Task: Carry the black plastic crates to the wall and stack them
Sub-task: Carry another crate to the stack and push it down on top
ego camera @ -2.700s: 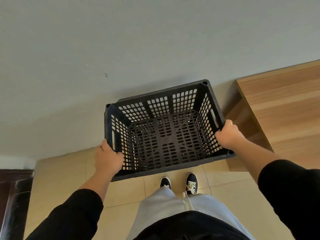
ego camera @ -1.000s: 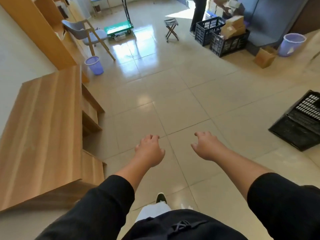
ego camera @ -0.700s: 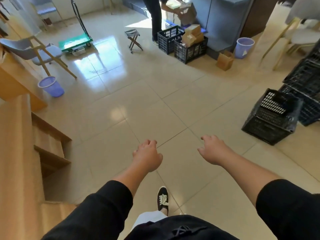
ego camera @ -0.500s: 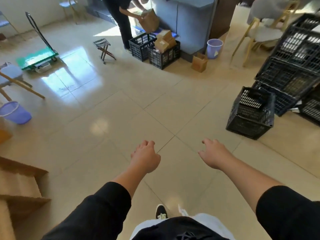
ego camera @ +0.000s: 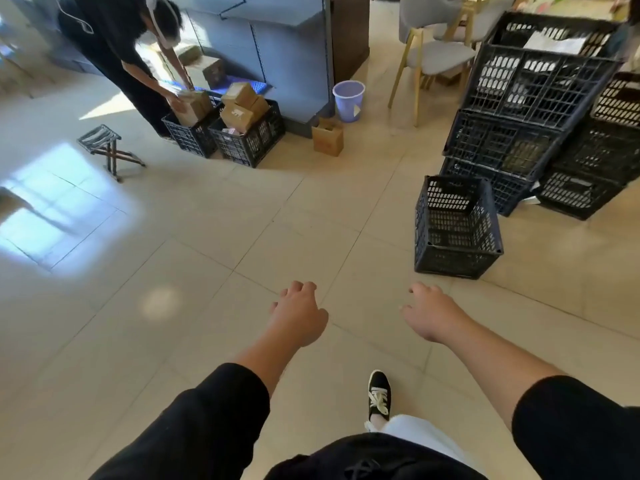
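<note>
person has set the last crate at the wall and turned back, left hand [ego camera: 298, 318] and right hand [ego camera: 429, 315] now loose and empty, heading for the lone black crate [ego camera: 455, 225] on the floor beside the leftover stack [ego camera: 530, 109], so another carry likely comes next.

Single crate [ego camera: 456, 226]: black, perforated plastic, upright and empty on the tiled floor, right of centre in the frame.
Crate stack [ego camera: 540, 109]: black crates piled behind it, upper right, leaning slightly.
</note>
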Available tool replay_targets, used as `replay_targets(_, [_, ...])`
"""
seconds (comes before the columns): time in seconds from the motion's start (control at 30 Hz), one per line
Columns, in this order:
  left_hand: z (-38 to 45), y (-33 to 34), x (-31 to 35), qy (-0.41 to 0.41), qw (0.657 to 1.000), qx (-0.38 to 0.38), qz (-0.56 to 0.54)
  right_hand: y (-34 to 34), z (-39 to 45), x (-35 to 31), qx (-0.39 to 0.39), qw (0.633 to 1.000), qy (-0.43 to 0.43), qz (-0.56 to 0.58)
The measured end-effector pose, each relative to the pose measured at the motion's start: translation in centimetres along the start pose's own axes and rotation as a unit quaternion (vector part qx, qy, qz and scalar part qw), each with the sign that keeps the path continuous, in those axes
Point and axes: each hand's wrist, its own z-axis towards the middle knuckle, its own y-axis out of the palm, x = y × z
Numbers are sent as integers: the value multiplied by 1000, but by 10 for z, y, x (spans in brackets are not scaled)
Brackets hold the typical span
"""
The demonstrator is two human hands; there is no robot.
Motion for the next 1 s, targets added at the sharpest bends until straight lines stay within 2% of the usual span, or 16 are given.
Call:
replay_targets(0.2, [90, -51, 57, -4, 1000, -4, -7, -83, 92, -1, 6, 1000, -5, 3])
replay_targets(0.47, [216, -103, 108, 19, 999, -25, 7, -151, 203, 2, 1, 999, 27, 29])
replay_targets(0.8, [418, -179, 149, 80, 990, -82, 77, -223, 356, -17, 21, 990, 118, 80])
replay_targets(1.0, [513, -225, 210, 140, 976, -92, 138, -264, 409, -3, 30, 969, 185, 158])
